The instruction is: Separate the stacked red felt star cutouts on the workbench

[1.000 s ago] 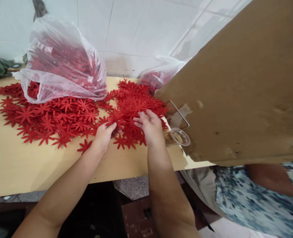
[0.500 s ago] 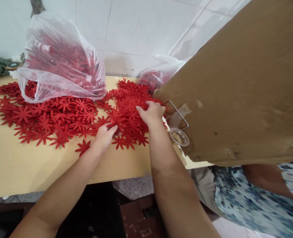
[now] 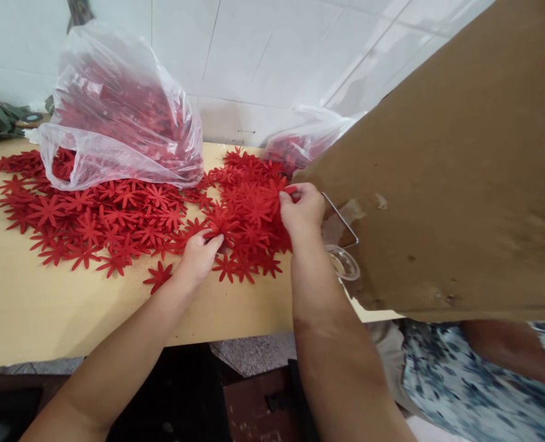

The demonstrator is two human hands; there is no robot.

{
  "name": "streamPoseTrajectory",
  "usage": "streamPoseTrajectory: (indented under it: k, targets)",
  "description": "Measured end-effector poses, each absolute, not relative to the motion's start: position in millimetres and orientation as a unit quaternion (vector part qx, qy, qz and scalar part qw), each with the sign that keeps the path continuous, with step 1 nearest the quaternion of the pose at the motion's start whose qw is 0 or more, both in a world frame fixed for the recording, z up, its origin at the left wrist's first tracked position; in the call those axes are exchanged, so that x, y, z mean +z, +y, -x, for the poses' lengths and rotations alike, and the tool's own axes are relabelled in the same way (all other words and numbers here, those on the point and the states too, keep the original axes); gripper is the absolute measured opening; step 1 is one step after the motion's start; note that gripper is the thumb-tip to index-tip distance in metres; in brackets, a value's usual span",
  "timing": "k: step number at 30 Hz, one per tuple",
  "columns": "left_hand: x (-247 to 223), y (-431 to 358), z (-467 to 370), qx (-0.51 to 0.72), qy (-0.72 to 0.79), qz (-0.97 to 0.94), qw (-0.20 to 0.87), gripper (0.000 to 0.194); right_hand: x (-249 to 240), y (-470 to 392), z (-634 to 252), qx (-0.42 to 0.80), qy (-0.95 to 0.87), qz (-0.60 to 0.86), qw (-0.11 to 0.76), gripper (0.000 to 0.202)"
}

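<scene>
Red flower-shaped cutouts with narrow petals lie heaped on the table in a left pile (image 3: 115, 218) and a right pile (image 3: 249, 202). My left hand (image 3: 201, 248) pinches red flower cutouts (image 3: 221, 222) between thumb and fingers, at the near left edge of the right pile; how many is hidden. At that pile's right side, my right hand (image 3: 303, 205) is closed with thumb and fingertips on a red flower cutout (image 3: 290, 189), mostly covered by the fingers. One loose cutout (image 3: 158, 276) lies apart on the bare wood close to my left wrist.
A clear plastic bag (image 3: 125, 116) full of red cutouts sits on the left pile; another bag (image 3: 300, 141) stands behind. On the right rises a large brown cardboard sheet (image 3: 447, 184), with a metal wire loop (image 3: 341, 218) and clear plastic ring (image 3: 346, 264) beside it. A person in patterned clothing (image 3: 479, 368) is at right.
My right hand has moved right from above the pile, and its spread fingers have closed on a cutout. My left hand still holds its cutouts. The whole view has shifted slightly.
</scene>
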State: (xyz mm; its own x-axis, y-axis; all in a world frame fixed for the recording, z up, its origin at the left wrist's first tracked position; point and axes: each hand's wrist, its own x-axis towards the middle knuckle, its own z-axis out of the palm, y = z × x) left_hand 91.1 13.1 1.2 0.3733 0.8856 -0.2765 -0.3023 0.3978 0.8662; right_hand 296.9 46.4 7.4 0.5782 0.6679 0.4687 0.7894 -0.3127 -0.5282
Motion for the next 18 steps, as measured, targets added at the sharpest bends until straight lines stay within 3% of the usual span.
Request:
streamPoseTrajectory:
  k: [12,18]
  targets:
    - [1.0,14.2,-92.2,0.411,0.397,-0.382,0.727,0.011,19.2,39.4,-294.5,-0.192,-0.454,0.807,0.325,0.044]
    - [0.6,15.2,-92.0,0.408,0.401,-0.384,0.725,0.011,24.3,45.0,-304.5,-0.123,-0.453,0.799,0.376,0.044]
